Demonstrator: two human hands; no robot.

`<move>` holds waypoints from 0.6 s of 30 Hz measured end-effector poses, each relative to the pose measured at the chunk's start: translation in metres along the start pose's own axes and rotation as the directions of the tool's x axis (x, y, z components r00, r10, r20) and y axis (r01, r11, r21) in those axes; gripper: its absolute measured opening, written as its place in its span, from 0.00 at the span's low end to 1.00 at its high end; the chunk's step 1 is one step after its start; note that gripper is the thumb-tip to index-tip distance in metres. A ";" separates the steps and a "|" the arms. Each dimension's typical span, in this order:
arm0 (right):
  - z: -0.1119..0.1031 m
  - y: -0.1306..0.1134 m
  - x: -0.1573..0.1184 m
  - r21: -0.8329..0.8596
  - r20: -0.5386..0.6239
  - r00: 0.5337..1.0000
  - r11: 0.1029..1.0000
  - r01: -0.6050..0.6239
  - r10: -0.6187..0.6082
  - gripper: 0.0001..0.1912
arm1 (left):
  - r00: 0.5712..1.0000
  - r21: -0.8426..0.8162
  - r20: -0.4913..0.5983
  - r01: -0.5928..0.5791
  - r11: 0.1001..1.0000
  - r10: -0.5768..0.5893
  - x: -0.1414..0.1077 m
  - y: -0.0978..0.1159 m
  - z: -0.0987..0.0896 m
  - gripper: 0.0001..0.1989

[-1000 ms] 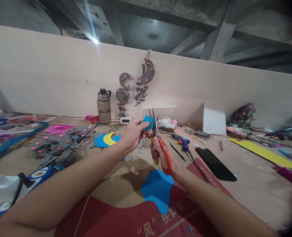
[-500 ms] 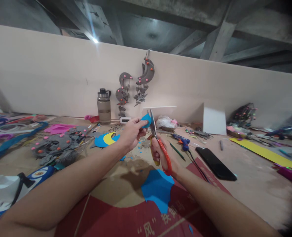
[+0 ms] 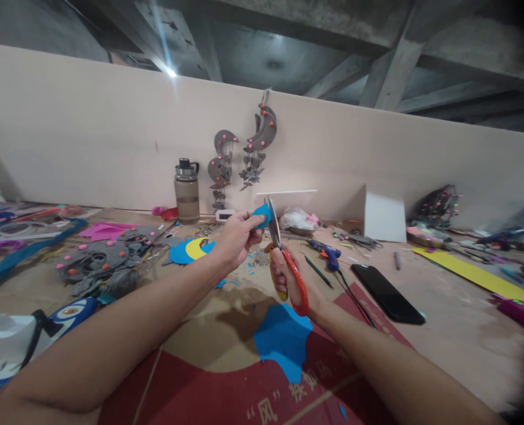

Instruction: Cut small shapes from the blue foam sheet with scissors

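My left hand [image 3: 241, 235] pinches a small blue felt-like piece [image 3: 261, 215] between thumb and fingers, above the cardboard. My right hand [image 3: 288, 274] grips a pair of scissors [image 3: 298, 283] with red and yellow handles. Their blades point up and away from me, right at the edge of the blue piece; whether they are cutting into it I cannot tell. Below the hands lies a larger blue sheet [image 3: 283, 341] with scalloped, cut edges. Left of my left wrist rests a blue shape with a yellow crescent [image 3: 195, 249].
A red and tan cardboard sheet [image 3: 226, 389] covers the near table. To the right are a phone [image 3: 386, 293], a blue glue gun [image 3: 330, 256] and a green pencil [image 3: 318, 272]. At the back stands a bottle [image 3: 186, 192]; grey crescent hangings [image 3: 262, 133] hang on the wall.
The scissor blades and handles have shifted very slightly; both hands stay nearly in place. At the far right edge, a blurred dark shape, perhaps a hand, has come into view.
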State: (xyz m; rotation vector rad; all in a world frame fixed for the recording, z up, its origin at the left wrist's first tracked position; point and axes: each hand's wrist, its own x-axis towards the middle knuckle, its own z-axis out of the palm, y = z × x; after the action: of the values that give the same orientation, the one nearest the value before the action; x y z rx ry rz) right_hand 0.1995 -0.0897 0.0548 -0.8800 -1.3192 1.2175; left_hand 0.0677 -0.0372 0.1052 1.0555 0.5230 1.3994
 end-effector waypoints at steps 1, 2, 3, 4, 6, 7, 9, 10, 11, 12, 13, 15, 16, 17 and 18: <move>0.000 0.000 0.000 0.000 -0.002 1.000 1.000 -0.002 0.002 0.25 | 1.000 -0.001 0.001 0.000 1.000 0.000 0.000 0.000 0.000 0.12; 0.000 -0.001 -0.001 0.001 -0.003 1.000 1.000 -0.004 0.004 0.25 | 1.000 -0.002 0.004 0.000 1.000 0.001 0.000 0.000 0.000 0.12; 0.001 -0.001 -0.001 0.003 -0.003 1.000 1.000 -0.005 0.005 0.25 | 1.000 -0.001 0.008 -0.002 1.000 0.002 0.000 -0.001 0.000 0.12; 0.001 -0.001 -0.001 0.004 -0.001 1.000 1.000 -0.003 0.003 0.25 | 1.000 0.000 0.013 -0.003 1.000 0.003 0.000 -0.001 0.000 0.11; 0.001 -0.001 -0.002 0.008 -0.005 1.000 1.000 -0.002 0.002 0.25 | 1.000 0.006 0.023 -0.007 1.000 0.007 0.000 -0.002 0.000 0.11; 0.001 -0.001 -0.002 0.009 -0.007 1.000 1.000 -0.005 0.005 0.26 | 1.000 0.008 0.028 -0.010 1.000 0.010 0.000 -0.002 0.000 0.11; 0.002 -0.002 -0.002 0.012 -0.015 1.000 1.000 -0.013 0.014 0.26 | 0.999 0.015 0.042 -0.014 1.000 0.014 0.000 -0.003 0.000 0.10; 0.002 -0.002 -0.002 0.015 -0.018 1.000 1.000 -0.019 0.020 0.26 | 0.999 0.019 0.047 -0.016 1.000 0.015 0.000 -0.003 0.000 0.10; 0.002 -0.002 -0.002 0.018 -0.021 0.999 1.000 -0.025 0.026 0.26 | 0.999 0.022 0.049 -0.018 1.000 0.017 0.000 -0.002 0.000 0.10; 0.002 -0.003 -0.002 0.021 -0.023 0.999 0.999 -0.029 0.029 0.26 | 0.999 0.026 0.049 -0.017 1.000 0.016 0.000 -0.002 0.000 0.11; 0.002 -0.003 -0.002 0.023 -0.025 0.999 0.999 -0.031 0.032 0.26 | 0.999 0.028 0.049 -0.015 0.999 0.014 0.000 -0.002 0.000 0.11; 0.002 -0.003 -0.002 0.020 -0.023 0.999 0.999 -0.033 0.033 0.26 | 0.999 0.026 0.048 -0.011 1.000 0.010 -0.001 -0.001 0.000 0.11; 0.003 -0.004 -0.003 0.018 -0.023 0.999 0.999 -0.033 0.033 0.26 | 0.999 0.022 0.046 -0.010 1.000 0.009 -0.001 -0.001 0.000 0.11; 0.003 -0.004 -0.003 0.018 -0.024 0.999 0.999 -0.036 0.036 0.26 | 0.999 0.018 0.044 -0.008 1.000 0.007 -0.001 -0.001 0.000 0.11; 0.003 -0.004 -0.003 0.018 -0.026 0.999 0.999 -0.038 0.038 0.26 | 0.999 0.014 0.042 -0.006 1.000 0.006 -0.001 -0.001 0.000 0.11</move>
State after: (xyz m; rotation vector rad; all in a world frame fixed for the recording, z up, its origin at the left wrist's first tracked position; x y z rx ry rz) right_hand 0.1975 -0.0938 0.0580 -0.9097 -1.2742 1.2410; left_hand 0.0681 -0.0376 0.1039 1.0963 0.5009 1.3778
